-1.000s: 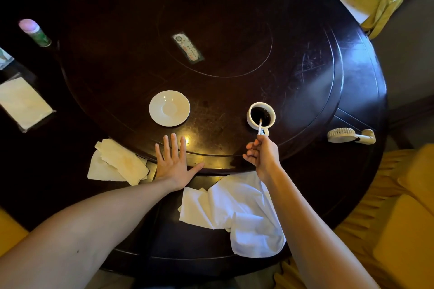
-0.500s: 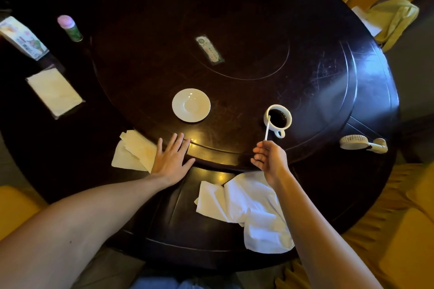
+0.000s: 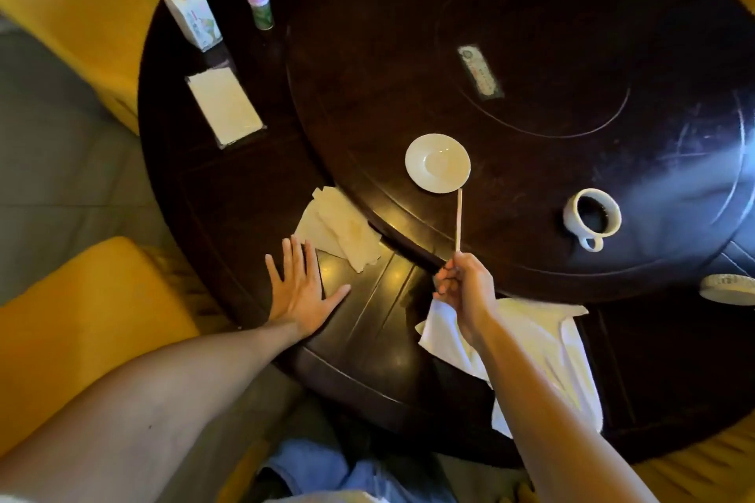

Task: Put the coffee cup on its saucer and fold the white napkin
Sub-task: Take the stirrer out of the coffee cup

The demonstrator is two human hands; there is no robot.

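Note:
A white coffee cup with dark coffee stands on the dark turntable, its handle toward me. To its left lies the empty white saucer, apart from the cup. My right hand pinches a thin stir stick whose tip points up near the saucer's near rim. The crumpled white napkin lies on the table's near edge, partly under my right forearm. My left hand rests flat on the table rim with fingers spread, holding nothing.
Cream paper tissues lie just beyond my left hand. A tissue pack, a small carton and a pink-capped bottle sit at the far left. A small fan lies at the right edge. Yellow chairs surround the round table.
My right hand has lifted the stir stick out of the cup and carried it left toward the saucer. The view has shifted left. My left hand stays flat on the table.

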